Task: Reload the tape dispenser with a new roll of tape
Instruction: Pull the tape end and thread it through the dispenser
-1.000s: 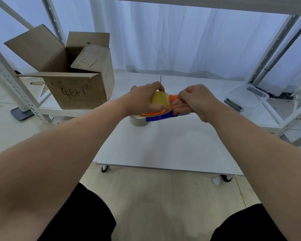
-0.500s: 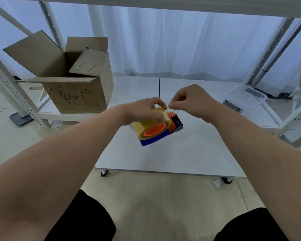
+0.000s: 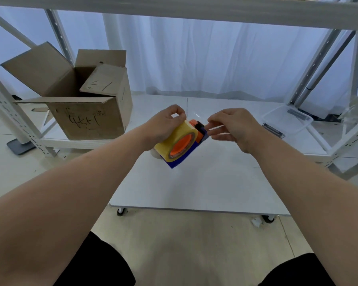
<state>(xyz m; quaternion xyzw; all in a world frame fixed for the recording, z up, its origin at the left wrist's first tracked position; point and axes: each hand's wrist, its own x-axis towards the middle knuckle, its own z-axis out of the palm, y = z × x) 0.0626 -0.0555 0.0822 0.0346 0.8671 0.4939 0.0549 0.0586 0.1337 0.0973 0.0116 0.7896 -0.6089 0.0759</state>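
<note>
My left hand [image 3: 165,124] grips a tape dispenser [image 3: 184,158] from above and holds it tilted in the air over the white board. The dispenser has a blue body and an orange hub [image 3: 181,144]. A yellow roll of tape [image 3: 177,135] sits on that hub. My right hand [image 3: 236,124] is at the dispenser's front end, with thumb and fingers pinching a thin clear strip of tape there. A pale second roll [image 3: 154,153] lies on the board, mostly hidden behind the dispenser.
A white wheeled board [image 3: 205,182] lies low under my hands. An open cardboard box [image 3: 87,120] stands on the rack shelf at the left. A clear plastic container [image 3: 287,118] sits at the right. White rack posts [image 3: 8,112] flank both sides.
My left hand has tipped the dispenser so the hub faces me. My right hand let go, rose, then came down to the dispenser's front end.
</note>
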